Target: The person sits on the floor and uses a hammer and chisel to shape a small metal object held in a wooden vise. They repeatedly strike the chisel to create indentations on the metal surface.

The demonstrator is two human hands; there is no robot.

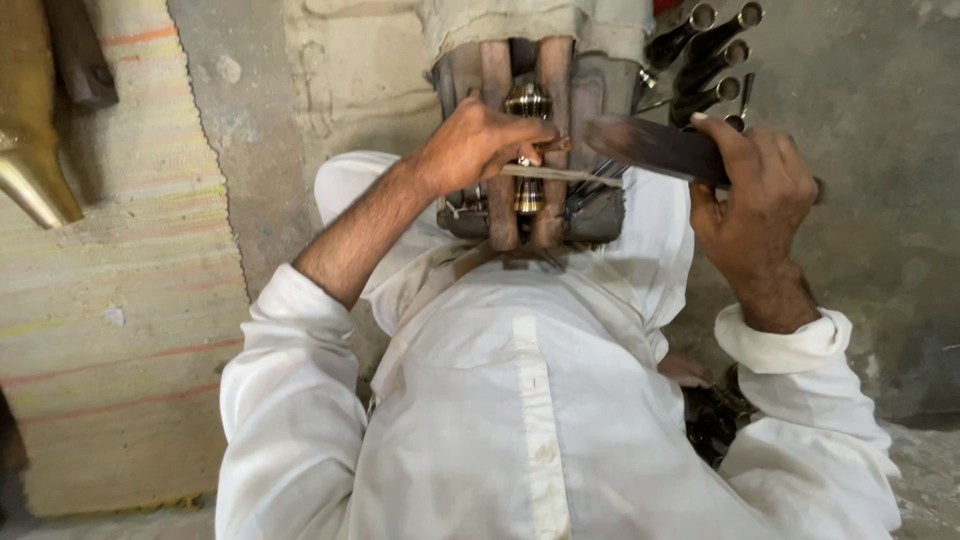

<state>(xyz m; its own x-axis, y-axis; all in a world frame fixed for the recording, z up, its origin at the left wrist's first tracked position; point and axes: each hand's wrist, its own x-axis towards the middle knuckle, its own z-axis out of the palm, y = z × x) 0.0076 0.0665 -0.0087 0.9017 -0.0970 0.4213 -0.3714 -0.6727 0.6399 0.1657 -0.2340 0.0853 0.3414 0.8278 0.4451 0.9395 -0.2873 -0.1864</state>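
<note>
- Rough grey plaster wall (860, 200) and bare concrete floor are framing the scene as we are looking straight down over our white shirt (520, 420).
- Our left hand (480, 140) is curling its fingers around a thin stick-like tool (560, 174), pressing it against the small brass piece (527, 100); we are judging that this grip is steadying the tool on the work.
- Our right hand (755, 190) is clenching a long dark bar (655, 147), thumb laid along the top, angling it in toward the same spot, so both hands are converging on one point.
- That brass piece, shiny and bulbous with turned rings, is sitting upright between two worn wooden uprights (497, 130), which seem to be gripping it like a cradle.
- Those uprights are belonging to a grimy, dusty frame (600, 210) resting just beyond our lap, close enough for both elbows to be staying bent.
- Dark metal tubes (700, 50) with hollow ends are leaning near the frame's right side, within easy reach.
- Far left, a striped woven mat (120, 280) is covering the ground, and a polished brass horn shape (30, 160) is lying on it.
</note>
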